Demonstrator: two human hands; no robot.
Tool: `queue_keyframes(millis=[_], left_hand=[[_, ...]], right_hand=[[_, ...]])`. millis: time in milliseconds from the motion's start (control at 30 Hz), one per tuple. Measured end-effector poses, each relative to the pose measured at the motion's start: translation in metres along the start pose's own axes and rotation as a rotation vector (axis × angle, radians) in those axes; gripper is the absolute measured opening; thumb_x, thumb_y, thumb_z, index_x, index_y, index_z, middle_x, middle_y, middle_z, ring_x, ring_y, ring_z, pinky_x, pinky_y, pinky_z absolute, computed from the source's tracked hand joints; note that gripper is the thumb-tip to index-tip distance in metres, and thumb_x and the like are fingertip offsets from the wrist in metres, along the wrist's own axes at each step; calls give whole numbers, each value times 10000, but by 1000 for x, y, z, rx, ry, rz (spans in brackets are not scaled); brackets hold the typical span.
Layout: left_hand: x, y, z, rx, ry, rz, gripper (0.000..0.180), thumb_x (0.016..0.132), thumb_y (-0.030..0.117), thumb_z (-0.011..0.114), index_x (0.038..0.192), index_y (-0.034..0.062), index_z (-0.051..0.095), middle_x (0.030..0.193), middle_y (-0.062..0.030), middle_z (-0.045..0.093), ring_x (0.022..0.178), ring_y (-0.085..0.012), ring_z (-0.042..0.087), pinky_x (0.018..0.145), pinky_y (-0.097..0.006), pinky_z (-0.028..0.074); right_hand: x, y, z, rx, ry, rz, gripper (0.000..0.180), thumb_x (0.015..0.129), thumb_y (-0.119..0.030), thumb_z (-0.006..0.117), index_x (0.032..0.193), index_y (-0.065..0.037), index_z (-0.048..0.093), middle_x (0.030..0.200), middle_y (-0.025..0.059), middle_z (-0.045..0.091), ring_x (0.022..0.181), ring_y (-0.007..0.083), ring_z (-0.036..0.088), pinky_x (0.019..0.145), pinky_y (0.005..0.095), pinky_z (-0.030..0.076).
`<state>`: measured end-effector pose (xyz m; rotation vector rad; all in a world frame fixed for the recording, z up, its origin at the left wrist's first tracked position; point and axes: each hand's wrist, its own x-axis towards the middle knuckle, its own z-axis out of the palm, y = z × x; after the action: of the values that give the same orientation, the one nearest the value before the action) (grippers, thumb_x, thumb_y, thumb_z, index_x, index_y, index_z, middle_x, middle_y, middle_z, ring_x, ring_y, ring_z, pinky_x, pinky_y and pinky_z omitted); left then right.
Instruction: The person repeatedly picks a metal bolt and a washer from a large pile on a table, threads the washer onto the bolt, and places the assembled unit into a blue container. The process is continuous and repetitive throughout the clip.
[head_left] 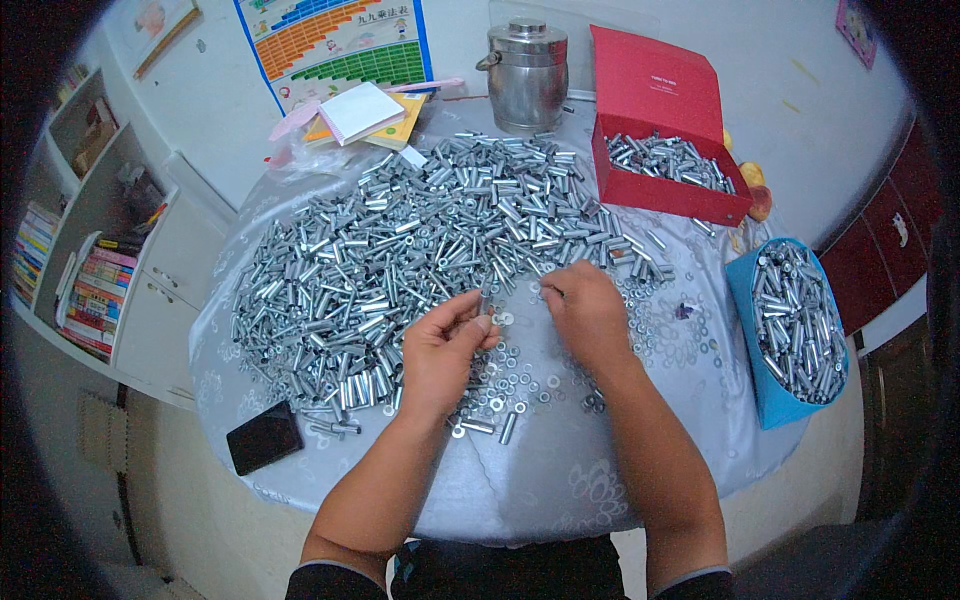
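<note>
Left hand [442,350] pinches a small silver metal sleeve [486,300] at worktop centre; right hand [588,310] is closed at the heap of silver metal tubes [420,240], 12 o'clock. Loose steel washers [510,380] at 6 could probably get nudged off the edge

Two bare forearms, dark sleeves pushed up past the elbows

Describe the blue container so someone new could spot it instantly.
Start at the round table draped in a pale grey patterned cloth and go to its right edge, past the right hand. There sits the blue open-topped container, packed with silver metal tubes. The open red cardboard box behind it also holds tubes, but only this one is blue.
</note>
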<state>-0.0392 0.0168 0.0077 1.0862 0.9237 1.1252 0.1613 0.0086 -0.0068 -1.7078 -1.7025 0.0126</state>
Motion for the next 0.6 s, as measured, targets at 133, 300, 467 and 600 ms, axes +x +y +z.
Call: queue_keyframes(millis=[133, 300, 467, 600], left_hand=[[0, 1, 0, -5, 11, -5, 337, 893, -37, 644, 1229, -52, 610, 1020, -152, 704, 813, -180, 691, 742, -288, 583], [-1, 1, -1, -36, 5, 7, 333, 895, -32, 645, 1226, -52, 611, 1005, -147, 705, 804, -176, 691, 741, -286, 582], [-1, -1, -2, -33, -8, 7, 326, 899, -22, 646, 1222, -49, 613, 988, -137, 705, 803, -176, 691, 741, -288, 583], [-1, 0, -2, -30, -14, 6, 320, 901, -21, 643, 1218, -49, 614, 988, -135, 704, 807, -176, 691, 734, -287, 585]], right_hand=[[11, -7, 10, -114, -97, 47, 157, 839, -212, 648, 882, -82, 724, 898, 151, 612, 871, 345, 627, 749, 457, 517], [13, -8, 13, -170, -136, 50, 148, 841, -184, 628, 881, -81, 725, 895, 159, 599, 887, 344, 627, 754, 466, 520], [5, -4, 1, -59, -212, 54, 152, 835, -153, 620, 905, -99, 744, 898, 175, 602, 895, 360, 621, 788, 461, 515], [-5, -1, -21, 17, -336, 1, 157, 823, -140, 641, 925, -110, 757, 899, 174, 620, 906, 356, 620, 815, 442, 507]])
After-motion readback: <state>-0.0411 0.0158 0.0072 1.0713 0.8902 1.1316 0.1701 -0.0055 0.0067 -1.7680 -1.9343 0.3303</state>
